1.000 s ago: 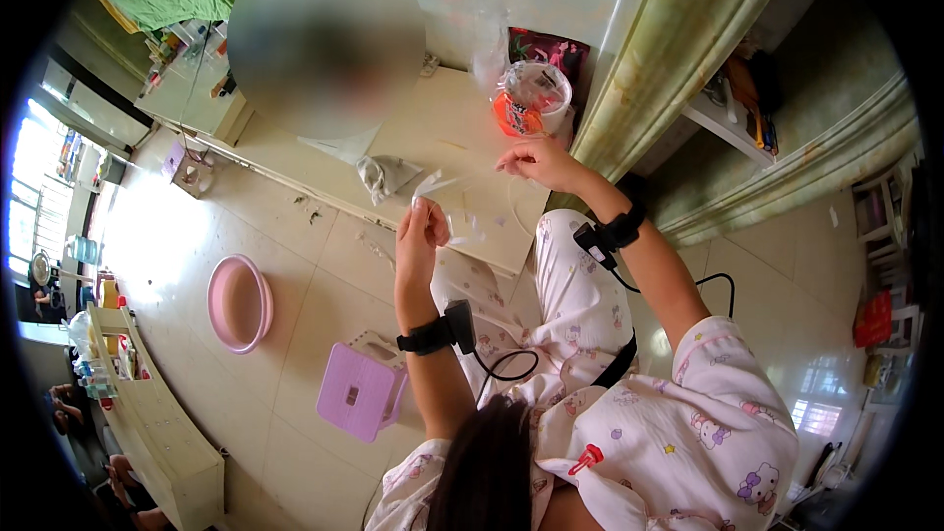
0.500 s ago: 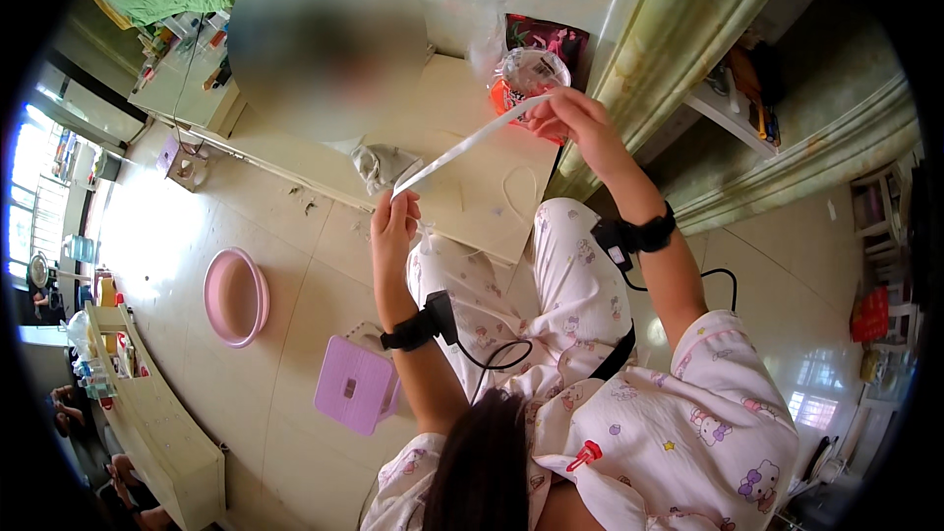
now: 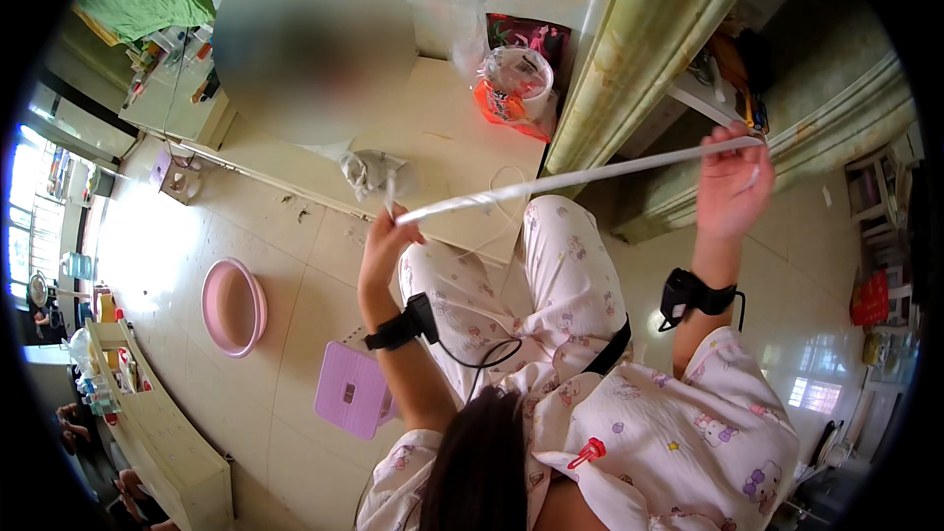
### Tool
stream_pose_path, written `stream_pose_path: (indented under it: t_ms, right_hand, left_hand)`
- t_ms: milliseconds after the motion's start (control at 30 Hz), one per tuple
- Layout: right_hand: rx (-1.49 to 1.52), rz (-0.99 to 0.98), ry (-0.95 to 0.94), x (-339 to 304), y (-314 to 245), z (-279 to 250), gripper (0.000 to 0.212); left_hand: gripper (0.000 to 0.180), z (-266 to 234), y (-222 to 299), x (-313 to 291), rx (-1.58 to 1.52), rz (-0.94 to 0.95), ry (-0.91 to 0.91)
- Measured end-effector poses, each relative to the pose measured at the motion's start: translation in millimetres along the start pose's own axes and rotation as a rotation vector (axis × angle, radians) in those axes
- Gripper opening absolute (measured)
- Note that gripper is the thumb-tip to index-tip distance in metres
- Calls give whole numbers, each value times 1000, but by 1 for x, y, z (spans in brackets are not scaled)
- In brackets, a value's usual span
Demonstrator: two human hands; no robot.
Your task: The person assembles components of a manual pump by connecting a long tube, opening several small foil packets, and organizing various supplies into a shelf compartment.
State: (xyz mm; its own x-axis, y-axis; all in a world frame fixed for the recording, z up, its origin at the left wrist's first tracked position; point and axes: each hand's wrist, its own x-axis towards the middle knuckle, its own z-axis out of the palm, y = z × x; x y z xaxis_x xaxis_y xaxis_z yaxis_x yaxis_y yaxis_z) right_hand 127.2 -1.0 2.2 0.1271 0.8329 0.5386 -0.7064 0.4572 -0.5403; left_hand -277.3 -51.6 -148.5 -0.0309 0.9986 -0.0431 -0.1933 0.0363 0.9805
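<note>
A long, narrow white strip [image 3: 580,177], like ribbon or tape, stretches between my hands above my lap and slants up to the right. Its left end is pinched in my left hand [image 3: 386,251], with a short tail sticking up past the fingers. My right hand [image 3: 733,192], raised far out to the right, grips the other end near its fingertips. Beyond the left hand, a crumpled greyish-white cloth or bag [image 3: 372,172] lies on the cream tabletop [image 3: 447,133]. A thin pale loop of cord [image 3: 508,187] rests at the table's near edge.
At the table's back right stand a white tub in orange-red wrapping [image 3: 516,93] and a dark pink packet [image 3: 531,34]. A yellowish curtain [image 3: 649,59] hangs right of it. On the floor are a pink basin [image 3: 234,307] and a purple stool [image 3: 349,388].
My right hand has swung right and slightly down, away from the tub, drawing out a longer length of white strip. My left hand has shifted slightly down and left, still pinching the strip.
</note>
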Motion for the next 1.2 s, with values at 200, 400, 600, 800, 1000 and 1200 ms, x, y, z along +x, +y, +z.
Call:
stream_pose_path:
  t_ms: [200, 400, 600, 800, 1000, 1200]
  right_hand:
    - [248, 48, 232, -3, -49, -55, 18]
    - [278, 42, 367, -27, -59, -57, 17]
    - [-46, 263, 340, -70, -31, -74, 21]
    - [-502, 554, -249, -85, 44, 17, 15]
    - [-510, 645, -171, -60, 66, 74, 22]
    - [-796, 454, -231, -67, 86, 64, 15]
  left_hand:
    - [30, -22, -1, -24, -236, -47, -232]
    - [24, -24, 0, -17, -472, 130, 532]
    - [25, 1, -3, -11, -608, 157, 433]
    - [31, 116, 41, -15, -182, 10, 45]
    - [35, 164, 47, -26, -221, 21, -94]
    - [34, 175, 48, -26, -275, -41, -36]
